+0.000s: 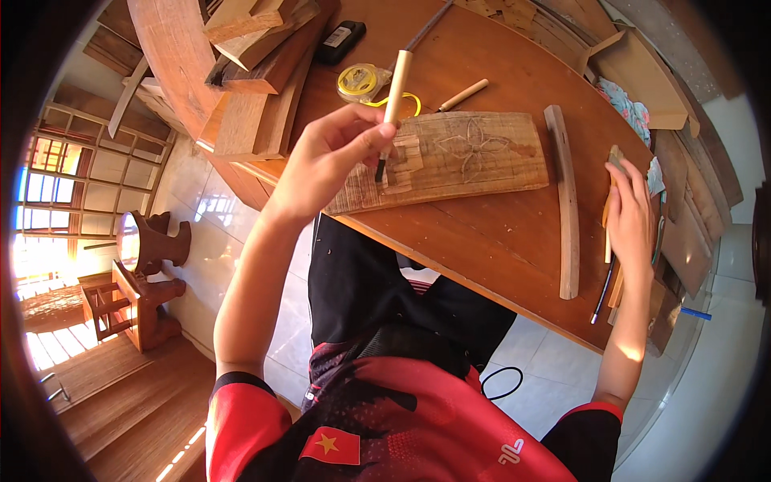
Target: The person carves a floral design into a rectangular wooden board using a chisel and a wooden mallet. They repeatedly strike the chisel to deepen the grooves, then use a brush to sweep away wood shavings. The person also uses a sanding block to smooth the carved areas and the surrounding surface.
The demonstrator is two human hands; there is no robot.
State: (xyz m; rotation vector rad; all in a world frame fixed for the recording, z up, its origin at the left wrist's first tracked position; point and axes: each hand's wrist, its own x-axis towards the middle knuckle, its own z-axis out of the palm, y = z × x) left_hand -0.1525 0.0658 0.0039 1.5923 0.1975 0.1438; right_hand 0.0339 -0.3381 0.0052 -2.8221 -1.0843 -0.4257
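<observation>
My left hand grips a carving chisel by its pale wooden handle. The chisel stands nearly upright, its short dark blade pointing down over the left part of a wooden board; whether the tip touches is hard to tell. A flower with pointed petals is outlined on the board's right half. At the table's right edge, my right hand lies with fingers stretched over several thin tools and wood strips, and what sits beneath the fingers is partly hidden. Behind the board rests another wooden-handled tool.
A yellow tape measure and a black box-shaped item lie behind the board. Wood blocks are stacked at the left. A curved wood strip lies right of the board. A patterned cloth and an open cardboard box are farther right.
</observation>
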